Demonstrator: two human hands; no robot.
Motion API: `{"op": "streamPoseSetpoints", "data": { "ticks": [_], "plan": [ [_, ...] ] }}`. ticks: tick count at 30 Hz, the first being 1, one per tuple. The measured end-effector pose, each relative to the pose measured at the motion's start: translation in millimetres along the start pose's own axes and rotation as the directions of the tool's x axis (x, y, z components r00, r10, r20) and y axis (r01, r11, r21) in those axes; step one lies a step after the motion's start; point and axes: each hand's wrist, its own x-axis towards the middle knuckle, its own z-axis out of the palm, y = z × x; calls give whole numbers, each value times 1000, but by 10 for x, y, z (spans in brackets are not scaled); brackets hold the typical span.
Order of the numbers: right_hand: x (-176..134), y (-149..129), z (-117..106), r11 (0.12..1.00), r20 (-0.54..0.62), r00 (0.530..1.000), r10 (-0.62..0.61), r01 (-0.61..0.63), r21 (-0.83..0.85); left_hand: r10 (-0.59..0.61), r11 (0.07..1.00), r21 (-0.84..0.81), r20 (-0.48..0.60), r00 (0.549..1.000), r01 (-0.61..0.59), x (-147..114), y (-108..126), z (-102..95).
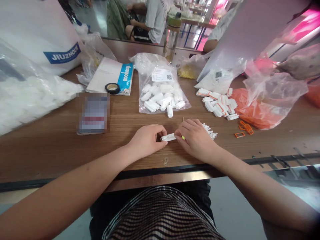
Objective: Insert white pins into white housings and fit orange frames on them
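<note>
My left hand pinches the left end of a small, narrow white plastic connector housing with a row of slots, just above the table. My right hand is closed at the housing's right end, with thumb and fingertips touching it. A slim tool with a yellow-green part shows under the right fingers, and a thin dark tip sticks up beyond them; the rest is hidden by the hand. Beside the right hand lies a pile of tiny white plastic pieces, partly covered by it.
Behind the hands, a clear bag spills white housings. To the right are stacked white housings with orange parts, loose orange frames and an orange-filled bag. A notebook, black tape roll and blurred-out phone-like object lie left.
</note>
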Motion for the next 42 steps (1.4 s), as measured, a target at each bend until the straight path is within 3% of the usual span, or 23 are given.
{"op": "streamPoseSetpoints", "data": {
  "ticks": [6,13,18,21,25,28,32,36,42],
  "plan": [
    [-5,20,-41,994,36,993,-109,109,-2,2,1000,-7,-9,1000,-2,1,-3,1],
    [-121,74,0,996,-74,997,-13,19,84,10,1000,-12,-13,1000,-10,-3,-19,9],
    [-131,5,28,997,-83,993,-80,82,16,14,1000,-10,-12,1000,-14,-2,-26,17],
    [-107,-65,47,998,-85,995,-60,60,3,0,1000,-4,-13,1000,0,0,-24,17],
    [-150,-7,77,963,-115,991,71,-38,267,4,1000,11,-14,1000,-4,-4,-15,7],
    [-330,262,52,866,-131,949,288,-199,459,17,999,28,-9,1000,-17,-7,-8,-3],
    [-704,823,-42,783,12,818,576,-556,279,12,999,36,-4,1000,-12,-4,-6,-9],
    [-958,1235,-102,727,199,775,600,-632,268,6,999,44,3,1000,-7,4,-7,-12],
    [-989,1342,-91,713,200,761,617,-649,265,4,1000,31,11,1000,-5,3,-10,-11]
  ]
}}
